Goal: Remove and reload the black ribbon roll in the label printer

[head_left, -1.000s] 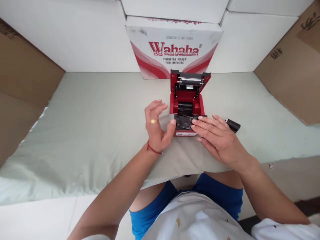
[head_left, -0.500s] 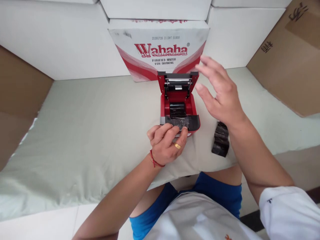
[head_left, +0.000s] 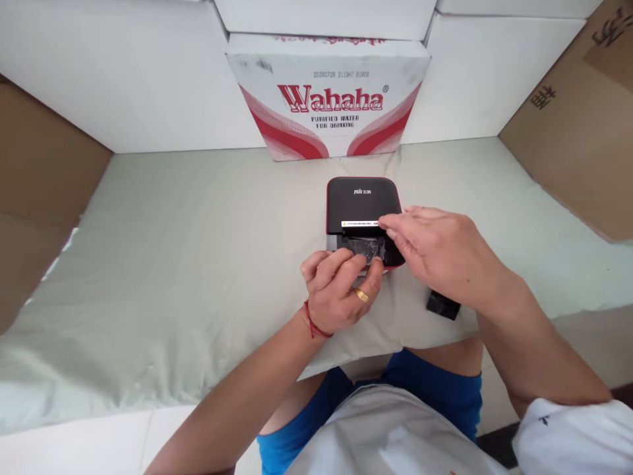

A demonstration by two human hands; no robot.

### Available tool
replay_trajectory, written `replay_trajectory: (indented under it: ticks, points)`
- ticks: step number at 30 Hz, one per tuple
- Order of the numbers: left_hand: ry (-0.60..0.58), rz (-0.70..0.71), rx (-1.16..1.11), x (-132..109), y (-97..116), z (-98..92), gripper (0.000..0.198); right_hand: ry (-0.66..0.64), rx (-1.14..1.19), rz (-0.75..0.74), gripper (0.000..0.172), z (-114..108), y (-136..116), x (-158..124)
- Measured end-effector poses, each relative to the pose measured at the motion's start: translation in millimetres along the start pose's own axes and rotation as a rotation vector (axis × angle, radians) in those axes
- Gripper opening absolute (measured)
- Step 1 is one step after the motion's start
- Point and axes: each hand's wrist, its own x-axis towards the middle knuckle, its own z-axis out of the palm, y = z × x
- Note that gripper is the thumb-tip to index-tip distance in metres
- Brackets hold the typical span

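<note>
A small red-and-black printer (head_left: 363, 201) stands on the cloth-covered table with its black lid down. From the slot at the front of the lid comes a glossy, dark, wrinkled film strip (head_left: 368, 248). My left hand (head_left: 343, 284) is at the front of the printer, its thumb and fingers closed on the strip's near end. My right hand (head_left: 440, 251) rests its outstretched fingertips on the front right part of the lid, holding nothing. Below that hand lies a black, shiny item (head_left: 444, 305), partly covered by the wrist. The inside of the printer is hidden.
Behind the printer stands a white-and-red Wahaha water carton (head_left: 341, 132), with white boxes (head_left: 163, 79) around it. Brown cardboard boxes stand at the left (head_left: 44, 198) and right (head_left: 573, 132). The pale green cloth (head_left: 198, 264) ends at the front edge near my legs.
The printer's lid has swung down from upright to shut. My right hand came down from beside the raised lid onto its front right part. My left hand stays on the strip.
</note>
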Motion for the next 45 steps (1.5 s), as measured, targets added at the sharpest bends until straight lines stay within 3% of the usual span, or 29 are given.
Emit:
replay_trajectory:
  ticks: [8,11,14,17,19,23,25,27,32,37,45]
  points:
    - [0.021,-0.043,-0.029,-1.6,6.6,2.4,0.034,-0.299,-0.294,0.049,0.025,-23.2,-35.1,24.6]
    - [0.007,-0.072,-0.09,-0.5,5.2,1.0,0.028,-0.246,-0.305,0.053,0.025,-17.0,-30.4,24.4]
    - [-0.045,-0.155,-0.275,2.1,-1.3,-4.5,0.034,-0.034,-0.246,0.076,0.033,1.2,-17.9,13.3]
    - [-0.021,-0.361,-0.394,2.6,-14.0,-9.0,0.039,0.246,-0.065,0.018,0.036,23.8,-10.0,-6.2]
    - [0.012,-0.582,-0.429,0.1,-26.3,-6.9,0.036,0.349,0.11,-0.071,0.032,36.0,-10.5,-20.6]
    - [-0.028,-1.01,-0.827,-9.3,-53.9,9.3,0.058,0.36,0.314,-0.141,0.036,48.1,-16.6,-43.0]
    - [-0.048,-1.109,-1.01,-12.2,-64.2,17.5,0.075,0.354,0.342,-0.131,0.041,50.2,-17.8,-49.0]
    - [-0.059,-1.135,-1.146,-12.8,-70.1,22.8,0.087,0.356,0.359,-0.125,0.044,51.7,-17.7,-52.1]
    - [-0.086,-1.189,-1.383,-11.1,-74.5,26.7,0.097,0.377,0.393,-0.118,0.043,56.7,-18.5,-54.2]
    - [-0.082,-1.247,-1.424,-17.0,-82.2,31.2,0.116,0.406,0.405,-0.118,0.041,59.2,-19.3,-53.5]
    - [-0.059,-1.263,-1.382,-23.1,-83.6,39.6,0.124,0.382,0.334,-0.168,0.038,40.6,-15.3,-36.7]
